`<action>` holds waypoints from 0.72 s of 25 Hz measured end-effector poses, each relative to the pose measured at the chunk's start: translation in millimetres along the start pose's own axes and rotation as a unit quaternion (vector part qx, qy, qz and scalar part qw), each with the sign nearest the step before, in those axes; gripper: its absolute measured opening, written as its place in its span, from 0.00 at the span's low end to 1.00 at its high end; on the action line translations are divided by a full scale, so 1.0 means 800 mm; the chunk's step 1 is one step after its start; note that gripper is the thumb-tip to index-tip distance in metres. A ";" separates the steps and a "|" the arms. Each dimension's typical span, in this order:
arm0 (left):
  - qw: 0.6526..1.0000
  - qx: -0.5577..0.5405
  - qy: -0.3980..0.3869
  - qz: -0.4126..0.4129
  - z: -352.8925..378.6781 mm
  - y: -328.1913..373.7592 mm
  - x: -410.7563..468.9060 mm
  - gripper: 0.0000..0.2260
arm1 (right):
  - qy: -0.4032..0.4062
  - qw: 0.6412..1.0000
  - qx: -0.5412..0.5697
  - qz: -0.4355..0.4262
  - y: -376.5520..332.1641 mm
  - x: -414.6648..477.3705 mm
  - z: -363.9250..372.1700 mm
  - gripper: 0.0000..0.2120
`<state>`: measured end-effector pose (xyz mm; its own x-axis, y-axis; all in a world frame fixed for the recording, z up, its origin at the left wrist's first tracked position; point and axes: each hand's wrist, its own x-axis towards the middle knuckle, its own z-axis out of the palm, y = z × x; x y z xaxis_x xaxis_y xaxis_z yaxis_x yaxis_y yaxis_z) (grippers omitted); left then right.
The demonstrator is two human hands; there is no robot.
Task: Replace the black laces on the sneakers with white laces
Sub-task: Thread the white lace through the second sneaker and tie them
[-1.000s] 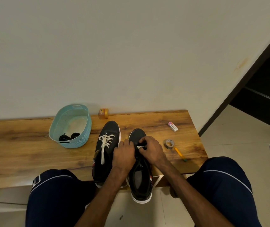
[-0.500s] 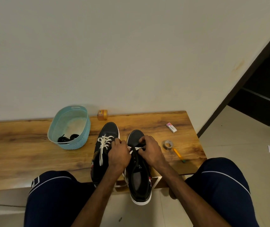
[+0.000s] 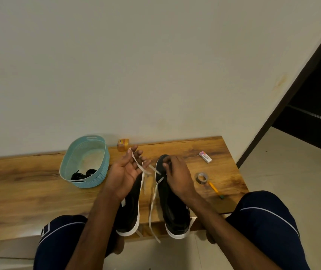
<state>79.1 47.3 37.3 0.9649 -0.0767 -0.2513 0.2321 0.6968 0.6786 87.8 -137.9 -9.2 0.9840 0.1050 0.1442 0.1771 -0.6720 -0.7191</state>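
Roughly, the job looks past its midpoint. On the table (image 3: 29, 191), the basket (image 3: 101, 172) stands just off the left hand's (image 3: 124, 172) outer side. The left sneaker (image 3: 130, 211) lies under that hand and forearm, its lacing hidden, so I cannot tell whether it is finished. The right sneaker (image 3: 173, 211) sits beneath the right hand (image 3: 177, 176) and, as I judge it, is only at its first eyelets. The left hand, raised palm-up, holds the white lace (image 3: 152, 203) between thumb and half-curled fingers. The right fingertips pinch it at the toe-end eyelets, and a loose tail hangs between both wrists. Black laces (image 3: 83, 174) lie in the basket, so removal seems done.
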 end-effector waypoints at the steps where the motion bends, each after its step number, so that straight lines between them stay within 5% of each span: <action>1: 1.000 -0.022 -0.011 0.014 0.004 -0.002 0.001 0.12 | -0.014 0.996 0.085 0.002 -0.014 -0.009 0.002 0.08; 3: 0.998 -0.059 -0.022 0.029 0.010 -0.004 0.003 0.13 | -0.120 0.966 0.230 0.012 -0.035 -0.035 0.012 0.10; 5: 0.995 -0.089 -0.024 0.036 0.010 -0.003 0.004 0.13 | -0.197 0.947 0.255 0.011 -0.041 -0.058 0.023 0.10; 9: 0.990 -0.120 0.017 0.073 -0.007 0.009 0.001 0.13 | -0.208 0.953 0.217 0.025 -0.030 -0.059 0.018 0.07; 12: 0.990 0.035 0.116 0.065 -0.025 0.009 -0.003 0.10 | -0.169 0.947 0.263 0.075 -0.023 -0.049 0.006 0.11; 14: 0.940 0.250 0.219 0.080 -0.038 0.002 -0.005 0.10 | -0.147 0.949 0.262 0.089 -0.017 -0.040 -0.005 0.12; 18: 0.770 0.541 0.309 0.136 -0.054 -0.002 -0.009 0.07 | -0.116 0.949 0.273 0.106 -0.001 -0.019 -0.039 0.09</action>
<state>66.7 77.7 7.7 0.8304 0.5547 -0.0516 0.3216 -0.4017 0.8575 71.9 -161.7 10.2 0.9659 0.2111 -0.1501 -0.1021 -0.2223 -0.9696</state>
